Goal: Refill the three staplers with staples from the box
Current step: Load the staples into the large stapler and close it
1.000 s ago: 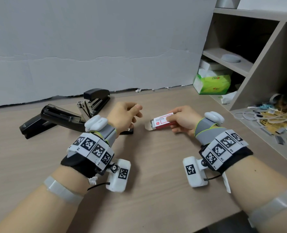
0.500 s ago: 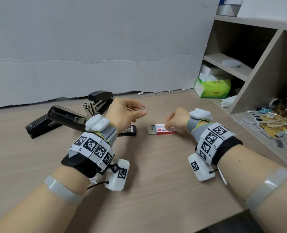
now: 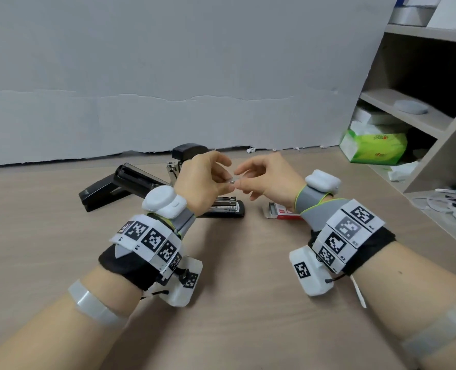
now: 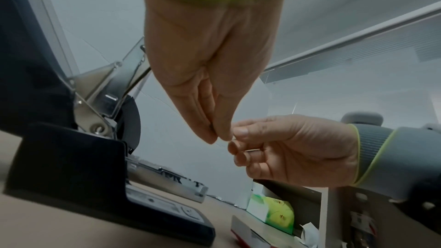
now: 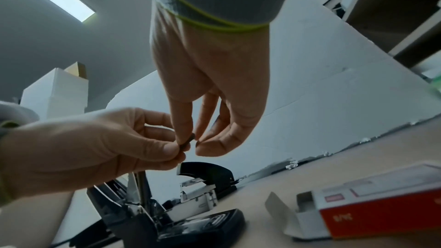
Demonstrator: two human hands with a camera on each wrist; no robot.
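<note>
Change: right hand [image 3: 268, 180] had left the box [image 3: 281, 214] on the tabletop [image 3: 248, 303].
Hands: both pinched one staple strip [image 3: 234, 180]; left hand [image 3: 203, 182] too.
Meaning: loading came next.

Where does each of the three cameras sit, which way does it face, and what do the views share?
Head: on the person's head, facing forward and down at the desk; shows both forearms, left hand and right hand.
Left wrist: under the left wrist, looking along the left hand, up from near the desk; the right hand enters from the right.
Right wrist: under the right wrist, looking along the right hand; the left hand enters from the left.
Shared: both hands pinching a staple strip, the open stapler and the staple box.
</note>
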